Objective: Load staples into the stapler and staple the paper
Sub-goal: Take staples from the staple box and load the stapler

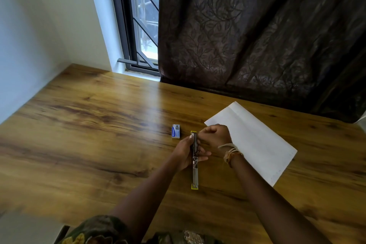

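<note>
Stapler (194,161), opened flat at table (83,125) centre: left hand (187,153) grips its body to steady it; right hand (214,136), fingers curled, works at the far magazine end, apparently seating staples. Staple box (175,131) lies left, paper (255,140) right.

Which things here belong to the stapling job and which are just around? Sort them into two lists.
For the job:
- stapler, swung open flat on the table, gripped by the left hand, with the right hand at its far end
- staple box, just left of the stapler
- paper, to the right

Just around:
- table
- curtain
- window
</note>
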Demonstrator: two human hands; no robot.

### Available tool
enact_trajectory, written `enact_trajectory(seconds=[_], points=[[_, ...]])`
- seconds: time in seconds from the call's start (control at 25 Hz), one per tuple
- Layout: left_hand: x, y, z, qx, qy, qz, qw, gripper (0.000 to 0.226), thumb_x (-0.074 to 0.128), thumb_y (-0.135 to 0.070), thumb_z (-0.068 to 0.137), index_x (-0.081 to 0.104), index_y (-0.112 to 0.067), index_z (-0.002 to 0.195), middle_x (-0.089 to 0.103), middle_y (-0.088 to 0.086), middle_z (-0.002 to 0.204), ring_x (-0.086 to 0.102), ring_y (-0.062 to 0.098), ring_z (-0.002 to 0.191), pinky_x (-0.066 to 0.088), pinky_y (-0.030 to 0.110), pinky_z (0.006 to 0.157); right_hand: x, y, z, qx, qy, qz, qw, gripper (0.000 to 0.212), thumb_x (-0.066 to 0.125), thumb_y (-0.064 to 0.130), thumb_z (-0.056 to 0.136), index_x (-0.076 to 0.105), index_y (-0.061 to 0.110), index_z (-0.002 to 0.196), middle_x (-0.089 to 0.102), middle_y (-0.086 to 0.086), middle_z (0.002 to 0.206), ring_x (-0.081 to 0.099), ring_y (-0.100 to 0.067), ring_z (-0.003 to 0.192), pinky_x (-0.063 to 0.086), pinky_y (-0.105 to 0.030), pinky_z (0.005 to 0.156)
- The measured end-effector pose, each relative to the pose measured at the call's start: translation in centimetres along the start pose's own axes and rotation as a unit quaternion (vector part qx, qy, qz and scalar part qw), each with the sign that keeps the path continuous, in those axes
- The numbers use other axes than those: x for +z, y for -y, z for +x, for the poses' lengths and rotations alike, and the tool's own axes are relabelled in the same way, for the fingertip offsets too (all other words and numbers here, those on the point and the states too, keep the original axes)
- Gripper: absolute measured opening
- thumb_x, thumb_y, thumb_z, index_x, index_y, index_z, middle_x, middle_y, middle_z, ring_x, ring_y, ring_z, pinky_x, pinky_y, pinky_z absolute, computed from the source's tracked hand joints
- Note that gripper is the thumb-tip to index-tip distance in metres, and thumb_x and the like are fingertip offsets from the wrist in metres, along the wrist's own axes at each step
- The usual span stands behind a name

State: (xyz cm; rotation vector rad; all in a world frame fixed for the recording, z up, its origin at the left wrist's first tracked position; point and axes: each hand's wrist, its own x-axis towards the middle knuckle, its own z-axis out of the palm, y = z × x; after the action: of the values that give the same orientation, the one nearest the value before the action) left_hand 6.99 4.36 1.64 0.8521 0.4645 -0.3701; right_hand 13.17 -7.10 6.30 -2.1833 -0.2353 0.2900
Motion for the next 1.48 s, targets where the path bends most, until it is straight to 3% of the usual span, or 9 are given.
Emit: enact_trajectory(seconds=[0.12,0.36,0.48,0.64,0.8,0.92,1.08,1.32,1.48], points=[[0.2,-0.2,-0.2,0.001,-0.002,0.01,1.0,0.041,0.02,-0.034,0.105,0.048,-0.005,0.095,0.064,0.015,0.069,0.07,0.033,0.081,0.058,0.042,0.074,0.2,-0.3,1.9,-0.003,-0.026,-0.046,0.999,0.007,0.075,0.025,0.066,0.07,0.02,0.066,0.067,0.006,0.07,0.064,-0.011,0.071,0.053,-0.026,0.063],[0.3,-0.2,-0.3,0.006,-0.013,0.007,1.0,0.039,0.018,-0.031,0.105,0.045,-0.004,0.095,0.058,0.02,0.076,0.065,0.037,0.086,0.052,0.046,0.081,0.0,-1.4,6.2,-0.039,0.02,-0.203,0.978,0.008,0.071,0.026,0.074,0.069,0.019,0.071,0.064,0.003,0.083,0.06,-0.013,0.077,0.056,-0.035,0.075],[0.1,-0.2,0.0,0.0,-0.015,0.005,1.0,0.038,0.018,-0.029,0.105,0.045,-0.003,0.097,0.059,0.021,0.078,0.065,0.038,0.085,0.052,0.046,0.08,-0.2,-1.9,6.9,-0.023,0.034,-0.145,0.989,0.012,0.065,0.021,0.083,0.073,0.013,0.085,0.072,-0.002,0.086,0.064,-0.015,0.083,0.053,-0.031,0.079],[0.1,0.0,0.7,0.002,-0.016,0.002,1.0,0.036,0.021,-0.023,0.105,0.048,0.001,0.109,0.065,0.025,0.095,0.066,0.036,0.093,0.051,0.046,0.087,0.1,-2.7,5.4,0.018,-0.071,-0.017,0.997,0.015,0.062,0.019,0.086,0.073,0.009,0.09,0.07,0.0,0.08,0.063,-0.014,0.073,0.052,-0.026,0.069],[0.5,0.7,1.6,0.036,-0.073,-0.007,0.997,0.035,0.033,-0.016,0.103,0.055,0.006,0.12,0.066,0.027,0.112,0.067,0.035,0.101,0.054,0.044,0.089,1.1,-3.4,2.9,0.113,0.037,0.1,0.988,0.016,0.066,0.026,0.084,0.072,0.013,0.078,0.071,-0.007,0.075,0.067,-0.022,0.07,0.057,-0.035,0.071],[0.8,1.4,1.8,0.072,-0.125,-0.006,0.99,0.026,0.046,-0.011,0.099,0.061,0.005,0.111,0.069,0.026,0.106,0.069,0.035,0.098,0.055,0.046,0.089,0.5,-3.3,2.3,0.093,0.075,0.14,0.983,0.019,0.07,0.016,0.081,0.07,0.005,0.097,0.07,-0.009,0.08,0.067,-0.021,0.07,0.058,-0.033,0.068],[0.9,1.3,1.6,0.086,-0.185,0.055,0.977,0.006,0.061,-0.006,0.09,0.067,-0.003,0.091,0.071,0.02,0.096,0.071,0.028,0.087,0.06,0.034,0.068,0.0,-3.0,2.0,0.138,0.078,0.189,0.969,0.025,0.074,0.006,0.076,0.067,-0.003,0.098,0.07,-0.018,0.093,0.069,-0.024,0.078,0.06,-0.03,0.064],[-3.3,-1.0,-0.7,0.2,-0.276,0.256,0.905,0.007,0.065,-0.012,0.089,0.069,-0.006,0.085,0.07,0.012,0.073,0.067,0.021,0.05,0.057,0.03,0.047,-0.6,-2.2,3.4,0.064,0.015,-0.097,0.993,0.019,0.073,0.012,0.078,0.072,-0.001,0.092,0.072,-0.015,0.095,0.067,-0.029,0.09,0.055,-0.036,0.083],[-6.8,-2.8,-2.1,0.282,-0.353,0.327,0.83,0.013,0.063,-0.017,0.09,0.067,-0.011,0.079,0.068,0.009,0.061,0.066,0.022,0.049,0.055,0.032,0.046,0.6,-0.8,3.7,0.009,-0.009,-0.126,0.992,0.022,0.069,0.014,0.081,0.069,0.006,0.102,0.07,-0.014,0.106,0.064,-0.027,0.101,0.052,-0.038,0.091]])
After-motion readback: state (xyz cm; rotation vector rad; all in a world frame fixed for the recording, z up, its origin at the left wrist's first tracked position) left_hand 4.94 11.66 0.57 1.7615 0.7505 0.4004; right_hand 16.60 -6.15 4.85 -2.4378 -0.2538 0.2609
